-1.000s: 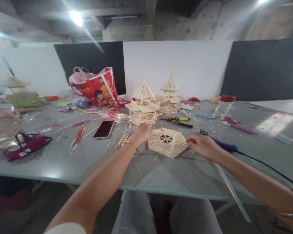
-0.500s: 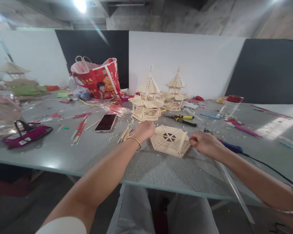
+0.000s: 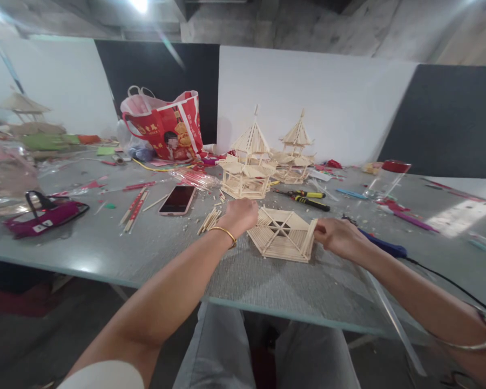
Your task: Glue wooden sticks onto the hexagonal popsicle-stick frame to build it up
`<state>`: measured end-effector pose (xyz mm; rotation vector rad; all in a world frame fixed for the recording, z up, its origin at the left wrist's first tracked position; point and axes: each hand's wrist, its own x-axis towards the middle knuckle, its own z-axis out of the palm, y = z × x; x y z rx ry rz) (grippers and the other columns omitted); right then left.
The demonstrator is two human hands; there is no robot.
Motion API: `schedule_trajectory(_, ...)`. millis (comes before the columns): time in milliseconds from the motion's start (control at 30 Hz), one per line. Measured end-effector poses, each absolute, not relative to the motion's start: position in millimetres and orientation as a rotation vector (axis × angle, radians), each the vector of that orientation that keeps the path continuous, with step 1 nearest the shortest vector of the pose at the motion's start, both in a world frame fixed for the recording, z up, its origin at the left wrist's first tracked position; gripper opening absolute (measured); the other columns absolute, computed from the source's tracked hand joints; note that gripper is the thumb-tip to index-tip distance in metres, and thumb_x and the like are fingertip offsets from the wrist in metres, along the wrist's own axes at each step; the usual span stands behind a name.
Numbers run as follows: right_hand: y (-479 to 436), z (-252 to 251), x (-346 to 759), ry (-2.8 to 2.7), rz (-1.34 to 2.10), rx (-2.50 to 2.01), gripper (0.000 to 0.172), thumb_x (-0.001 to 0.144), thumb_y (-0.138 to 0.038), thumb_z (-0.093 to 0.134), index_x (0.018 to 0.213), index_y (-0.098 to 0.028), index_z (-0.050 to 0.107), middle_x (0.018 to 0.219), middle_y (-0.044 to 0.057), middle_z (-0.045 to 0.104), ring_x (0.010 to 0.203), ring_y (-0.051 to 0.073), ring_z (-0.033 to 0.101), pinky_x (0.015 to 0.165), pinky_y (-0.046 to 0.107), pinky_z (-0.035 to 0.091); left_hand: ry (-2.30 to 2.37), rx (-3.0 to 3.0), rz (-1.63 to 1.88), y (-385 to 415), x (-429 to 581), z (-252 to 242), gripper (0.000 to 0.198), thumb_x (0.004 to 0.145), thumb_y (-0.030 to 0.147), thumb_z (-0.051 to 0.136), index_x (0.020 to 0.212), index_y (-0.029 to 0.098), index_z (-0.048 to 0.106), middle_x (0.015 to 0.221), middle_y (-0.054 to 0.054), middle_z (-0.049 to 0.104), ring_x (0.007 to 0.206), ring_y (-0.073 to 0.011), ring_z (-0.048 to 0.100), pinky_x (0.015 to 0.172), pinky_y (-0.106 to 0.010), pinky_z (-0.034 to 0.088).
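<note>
A flat hexagonal panel of wooden sticks (image 3: pixel 285 249), with crossing spokes and a dark gap at its centre, lies on the table before me. My left hand (image 3: pixel 240 213) is closed at its far left corner; the fingertips are hidden behind the knuckles. At the opposite side, my right hand (image 3: pixel 334 236) pinches a pale wooden stick (image 3: pixel 312 233) along the panel's right edge, its grip partly hidden. Left of my left hand lies a small pile of cut sticks (image 3: pixel 209 221). Two stick pavilion models, a nearer one (image 3: pixel 249 175) and a farther one (image 3: pixel 297 143), stand behind the panel.
Yellow-and-black pliers (image 3: pixel 308 201) and a blue-handled corded tool (image 3: pixel 383 244) lie to the right. A phone (image 3: pixel 177 200), red-patterned sticks (image 3: pixel 135 210) and a purple pouch (image 3: pixel 46 216) are to the left. A red bag (image 3: pixel 166 129) and a red-rimmed clear cup (image 3: pixel 389 181) stand farther back.
The hexagonal panel has turned slightly between my hands. The pale stick by my right hand now lies along the panel's right edge instead of slanting inward. My view has shifted a little.
</note>
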<state>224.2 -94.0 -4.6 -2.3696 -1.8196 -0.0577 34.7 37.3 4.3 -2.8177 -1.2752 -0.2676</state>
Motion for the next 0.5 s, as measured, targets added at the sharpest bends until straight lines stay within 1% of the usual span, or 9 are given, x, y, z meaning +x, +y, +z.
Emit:
schedule_trajectory(167, -93.8, -6.2, 227.7, -1.821, -0.075, -2.357, 0.02, 0.073, -0.027, 0.045, 0.063, -0.02, 0.061, 0.054, 0.0, 0.058, 0.055, 0.014, 0.053, 0.049, 0.024, 0.027, -1.267, -2.843, -0.278, 32.3, 33.3, 5.8, 0.026, 0.08, 0.019, 0.05, 0.099, 0.009, 0.065, 0.095, -0.021, 0.064, 0.095, -0.0316, 0.061, 0.079, -0.042, 0.047)
schedule_trajectory(233, -94.1, -6.3, 230.1, -1.831, -0.058, -2.344, 0.02, 0.073, -0.028, 0.046, 0.064, -0.02, 0.062, 0.056, 0.0, 0.06, 0.056, 0.015, 0.054, 0.05, 0.024, 0.029, -1.263, -2.846, -0.292, 31.4, 32.8, 5.6, 0.025, 0.08, 0.017, 0.05, 0.098, 0.009, 0.066, 0.095, -0.02, 0.064, 0.096, -0.0312, 0.06, 0.08, -0.041, 0.047)
schedule_trajectory(400, -98.6, -6.5, 238.0, -1.809, 0.025, -2.319, 0.022, 0.075, -0.031, 0.047, 0.08, -0.021, 0.066, 0.074, 0.002, 0.068, 0.062, 0.016, 0.059, 0.054, 0.025, 0.036, -1.219, -2.852, -0.405, 27.0, 34.9, 8.8, 0.027, 0.083, 0.021, 0.046, 0.097, 0.008, 0.065, 0.095, -0.019, 0.065, 0.096, -0.0282, 0.06, 0.081, -0.038, 0.045)
schedule_trajectory(433, -100.2, -6.9, 239.5, -1.8, 0.047, -2.314, 0.023, 0.075, -0.032, 0.047, 0.082, -0.021, 0.067, 0.075, 0.002, 0.068, 0.061, 0.016, 0.06, 0.056, 0.025, 0.037, -1.195, -2.865, -0.428, 24.9, 35.9, 10.4, 0.027, 0.083, 0.022, 0.046, 0.095, 0.007, 0.066, 0.094, -0.018, 0.065, 0.095, -0.0273, 0.06, 0.08, -0.037, 0.045)
schedule_trajectory(500, -104.3, -8.3, 241.8, -1.783, 0.089, -2.296, 0.023, 0.075, -0.032, 0.049, 0.083, -0.021, 0.067, 0.071, 0.002, 0.068, 0.06, 0.016, 0.061, 0.058, 0.026, 0.039, -1.114, -2.908, -0.471, 19.3, 37.9, 14.0, 0.026, 0.083, 0.023, 0.046, 0.09, 0.009, 0.067, 0.091, -0.014, 0.067, 0.091, -0.024, 0.061, 0.078, -0.033, 0.045)
